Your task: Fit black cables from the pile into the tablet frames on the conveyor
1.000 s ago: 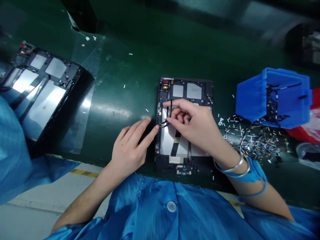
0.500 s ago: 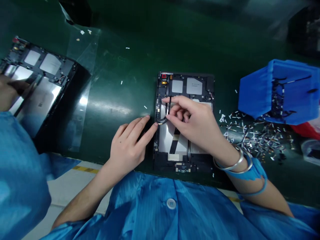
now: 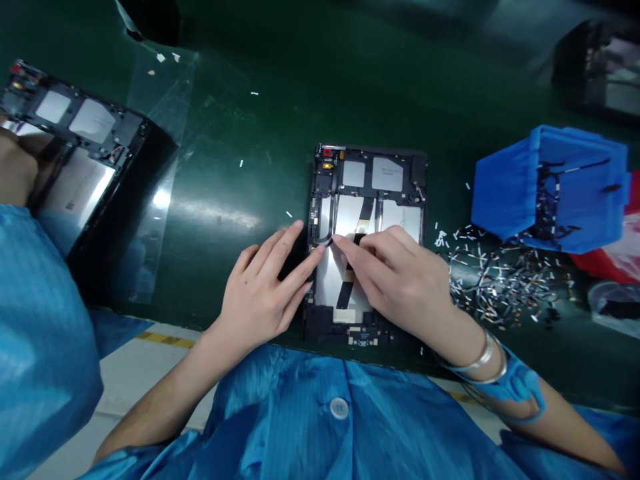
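An opened tablet (image 3: pixel 353 175) lies flat on the green table, with silver plates and black tape strips showing inside. A thin black cable (image 3: pixel 333 212) runs down near its left side and curves toward the left edge. My left hand (image 3: pixel 265 283) has its fingers spread, its index fingertip resting on the curved end of the cable at that edge. Over the tablet's right half, my right hand (image 3: pixel 400 267) is closed, with a fingertip on the cable at its bend. Its folded fingers partly hide the lower inside.
A blue bin (image 3: pixel 505 187) with dark cables lies on its side to the right, beside a heap of small cables and white scraps (image 3: pixel 500 280). At left, a co-worker's hand (image 3: pixel 17 170) is over another opened tablet (image 3: pixel 93 120). Further dark devices (image 3: pixel 600 73) stand behind.
My right hand has drawn down and lower, its index finger leaving the upper cable, which now lies along the tablet. My left index finger has shifted slightly right onto the bend.
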{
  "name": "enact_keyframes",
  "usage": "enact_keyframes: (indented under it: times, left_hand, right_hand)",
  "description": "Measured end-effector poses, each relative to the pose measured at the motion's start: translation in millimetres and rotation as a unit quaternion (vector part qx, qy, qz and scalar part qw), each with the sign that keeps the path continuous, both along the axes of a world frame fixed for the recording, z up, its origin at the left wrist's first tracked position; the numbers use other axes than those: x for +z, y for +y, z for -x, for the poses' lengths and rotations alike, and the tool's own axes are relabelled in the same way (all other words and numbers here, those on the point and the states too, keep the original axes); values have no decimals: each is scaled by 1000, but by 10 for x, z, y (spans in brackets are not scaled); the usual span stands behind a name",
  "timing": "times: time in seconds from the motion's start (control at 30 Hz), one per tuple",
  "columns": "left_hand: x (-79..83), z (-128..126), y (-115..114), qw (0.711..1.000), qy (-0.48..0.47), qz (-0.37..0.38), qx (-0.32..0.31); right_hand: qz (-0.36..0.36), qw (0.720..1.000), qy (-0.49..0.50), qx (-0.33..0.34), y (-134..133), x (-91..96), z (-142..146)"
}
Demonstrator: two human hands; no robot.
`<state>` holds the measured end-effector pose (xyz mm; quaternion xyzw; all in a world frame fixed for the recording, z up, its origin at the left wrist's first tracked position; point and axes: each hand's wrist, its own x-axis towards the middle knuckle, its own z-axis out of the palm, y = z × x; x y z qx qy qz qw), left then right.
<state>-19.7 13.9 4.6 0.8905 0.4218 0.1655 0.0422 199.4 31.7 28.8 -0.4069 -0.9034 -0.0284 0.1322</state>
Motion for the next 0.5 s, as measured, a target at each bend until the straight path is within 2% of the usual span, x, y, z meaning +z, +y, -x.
enact_keyframes:
  times: [0.3, 0.4, 0.5]
  left_hand:
    - [-17, -6, -11, 1000, 8, 8, 4]
    - [-21, 5, -2, 1000, 1, 17, 8]
    - [-2, 38, -29, 998, -34, 50, 15]
  right_hand:
    - [-45, 996, -63, -42, 233, -144, 19]
    - [-46, 995, -56, -72, 276, -86, 4]
    - [-38, 994, -17, -104, 113, 57, -133]
